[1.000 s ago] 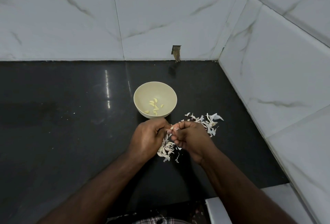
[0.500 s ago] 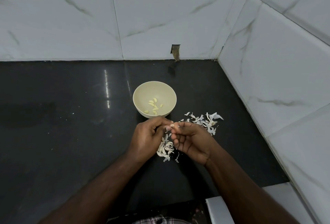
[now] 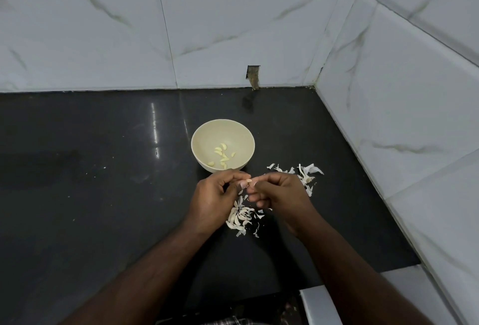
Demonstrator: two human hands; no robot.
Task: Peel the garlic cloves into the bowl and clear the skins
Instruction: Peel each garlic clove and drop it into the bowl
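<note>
A cream bowl (image 3: 204, 134) stands on the black counter (image 3: 103, 195) with several peeled garlic cloves (image 3: 221, 155) in it. Just in front of it, my left hand (image 3: 212, 200) and my right hand (image 3: 280, 195) meet fingertip to fingertip, both pinching one small garlic clove (image 3: 248, 181). White garlic skins (image 3: 239, 218) lie in a heap under my hands. More skins (image 3: 307, 172) are scattered to the right of the bowl, partly hidden by my right hand.
White marble-look tiled walls (image 3: 388, 91) close the counter at the back and the right, forming a corner. A small notch (image 3: 253, 76) is cut in the back wall. A white ledge (image 3: 318, 306) sits at the counter's near right edge.
My right hand has curled its fingers in again after opening slightly half a second ago. Both hands have shifted a little while working the clove. Bowl and skins have stayed put.
</note>
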